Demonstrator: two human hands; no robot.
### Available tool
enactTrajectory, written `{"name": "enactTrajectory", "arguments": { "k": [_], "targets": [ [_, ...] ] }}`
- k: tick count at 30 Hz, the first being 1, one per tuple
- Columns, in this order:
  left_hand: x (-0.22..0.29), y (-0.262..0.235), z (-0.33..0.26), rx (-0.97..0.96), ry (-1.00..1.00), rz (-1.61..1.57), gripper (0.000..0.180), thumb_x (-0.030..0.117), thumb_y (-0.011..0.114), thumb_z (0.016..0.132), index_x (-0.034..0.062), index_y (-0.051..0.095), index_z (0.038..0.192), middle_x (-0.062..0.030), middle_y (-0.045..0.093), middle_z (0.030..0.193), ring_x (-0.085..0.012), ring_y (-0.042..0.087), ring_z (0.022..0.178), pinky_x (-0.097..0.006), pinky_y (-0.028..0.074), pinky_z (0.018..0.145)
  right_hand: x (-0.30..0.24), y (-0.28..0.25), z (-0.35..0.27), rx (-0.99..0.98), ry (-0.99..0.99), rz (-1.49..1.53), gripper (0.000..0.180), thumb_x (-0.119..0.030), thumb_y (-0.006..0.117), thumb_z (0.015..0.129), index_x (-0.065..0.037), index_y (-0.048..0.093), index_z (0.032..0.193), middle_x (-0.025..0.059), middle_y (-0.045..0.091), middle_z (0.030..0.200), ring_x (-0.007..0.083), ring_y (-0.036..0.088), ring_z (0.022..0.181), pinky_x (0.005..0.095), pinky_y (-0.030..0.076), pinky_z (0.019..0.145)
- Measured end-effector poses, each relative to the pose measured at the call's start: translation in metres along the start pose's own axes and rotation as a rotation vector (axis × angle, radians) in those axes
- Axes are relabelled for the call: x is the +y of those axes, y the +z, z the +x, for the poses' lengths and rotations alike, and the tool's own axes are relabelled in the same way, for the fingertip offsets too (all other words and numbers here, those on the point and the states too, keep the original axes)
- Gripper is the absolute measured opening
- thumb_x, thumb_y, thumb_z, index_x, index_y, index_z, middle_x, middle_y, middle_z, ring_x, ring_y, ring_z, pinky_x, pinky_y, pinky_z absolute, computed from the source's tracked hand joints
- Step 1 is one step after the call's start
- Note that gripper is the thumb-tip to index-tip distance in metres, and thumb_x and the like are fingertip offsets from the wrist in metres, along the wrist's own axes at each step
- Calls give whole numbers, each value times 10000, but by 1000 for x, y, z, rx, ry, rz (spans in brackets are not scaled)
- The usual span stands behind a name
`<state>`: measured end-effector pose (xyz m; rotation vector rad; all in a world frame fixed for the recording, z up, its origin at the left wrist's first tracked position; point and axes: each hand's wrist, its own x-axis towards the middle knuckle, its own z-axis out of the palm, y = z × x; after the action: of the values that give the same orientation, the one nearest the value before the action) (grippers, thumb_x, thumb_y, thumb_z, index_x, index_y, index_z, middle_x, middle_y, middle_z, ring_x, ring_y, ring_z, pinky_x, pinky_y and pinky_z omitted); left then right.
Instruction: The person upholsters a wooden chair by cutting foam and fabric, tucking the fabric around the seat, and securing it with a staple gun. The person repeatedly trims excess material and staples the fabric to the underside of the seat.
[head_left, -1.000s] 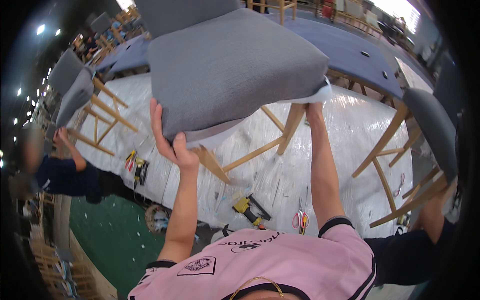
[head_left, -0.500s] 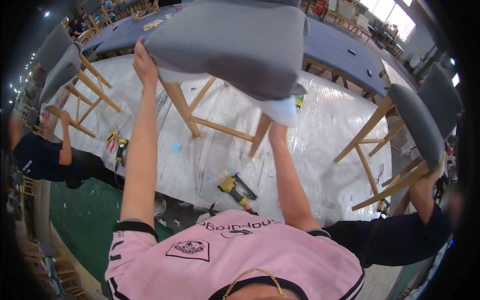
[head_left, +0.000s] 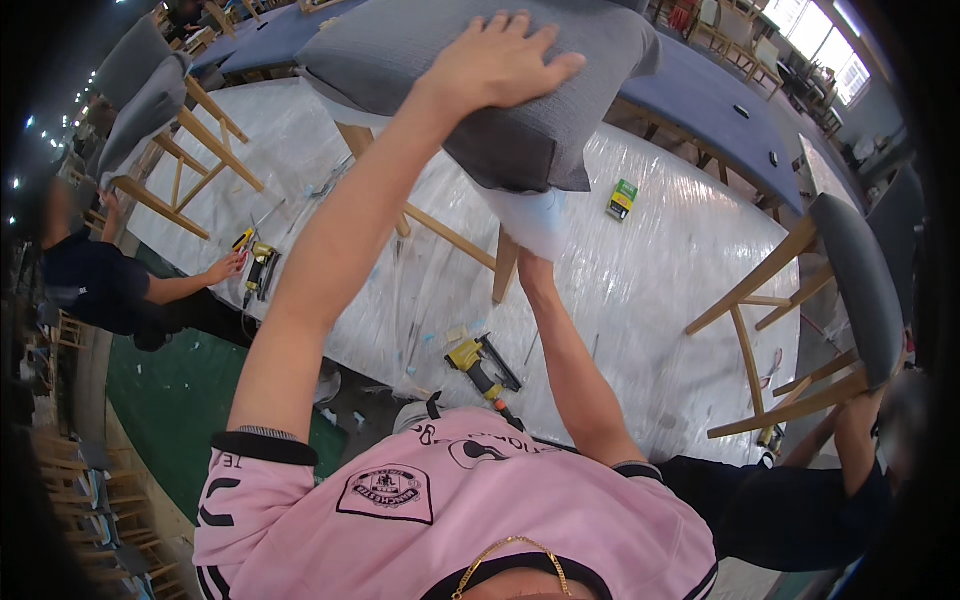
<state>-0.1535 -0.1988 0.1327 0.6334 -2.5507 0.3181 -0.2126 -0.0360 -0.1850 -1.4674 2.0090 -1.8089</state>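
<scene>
The long desk (head_left: 690, 260), wrapped in clear plastic sheeting, fills the middle of the view, and above it hangs the grey upholstered chair (head_left: 480, 70), seat toward the camera, pale wooden legs (head_left: 505, 262) pointing down at the sheeting. It looks bulky and fairly heavy for its size: a stiff wood frame under soft fabric padding that gives under the fingers, so the sure places to take it are the seat edge and frame, not the cushion face. The left hand (head_left: 497, 62) lies flat and spread on the seat fabric, fingers open, pressing not clasping. The right hand (head_left: 532, 262) reaches up under the seat's lower edge beside a leg; how its grip closes I cannot tell, the white lining hides it. On the desk lie a yellow nail gun (head_left: 478, 362) and a small green box (head_left: 622, 198).
</scene>
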Motion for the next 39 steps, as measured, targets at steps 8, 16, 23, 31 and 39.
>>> {"name": "enactTrajectory", "arguments": {
  "k": [8, 16, 23, 31, 39],
  "targets": [
    [43, -3, -19, 162, 103, 69, 702, 529, 556, 961, 78, 503, 1496, -252, 485, 1527, -454, 444, 1423, -528, 308, 1214, -44, -43, 48, -35, 418, 867, 408, -272, 567, 1061, -55, 528, 1404, 87, 622, 1301, 165, 594, 1191, 329, 489, 984],
    [79, -16, -100, 597, 227, -633, 407, 357, 658, 943, 0, 681, 1138, -196, 635, 1292, -308, 624, 1158, -414, 483, 1022, -136, -113, 92, -102, 480, 721, 392, -383, 603, 1046, -74, 640, 808, 12, 608, 701, 92, 535, 578, 261, 407, 505],
    [83, 29, -185, 60, -790, -1810, 460, 461, 684, 987, 42, 685, 798, -29, 638, 705, -112, 599, 646, -259, 479, 627, -141, -112, 89, -280, 582, 827, 375, -328, 684, 1010, -102, 635, 716, -13, 579, 619, 64, 499, 497, 234, 351, 451],
    [84, 21, -176, -27, -832, -1713, 537, 551, 651, 984, 48, 706, 805, -14, 631, 663, -115, 612, 622, -261, 474, 617, -142, -104, 79, -193, 619, 907, 425, -359, 638, 1037, -107, 616, 696, -28, 558, 590, 62, 487, 491, 230, 339, 447],
    [84, 27, -170, 32, -791, -1810, 421, 414, 719, 977, 23, 707, 821, -21, 638, 681, -94, 572, 621, -255, 468, 628, -134, -89, 71, -199, 554, 977, 428, -377, 615, 1053, -116, 620, 713, -37, 571, 618, 49, 502, 527, 225, 368, 489]
  ]
}}
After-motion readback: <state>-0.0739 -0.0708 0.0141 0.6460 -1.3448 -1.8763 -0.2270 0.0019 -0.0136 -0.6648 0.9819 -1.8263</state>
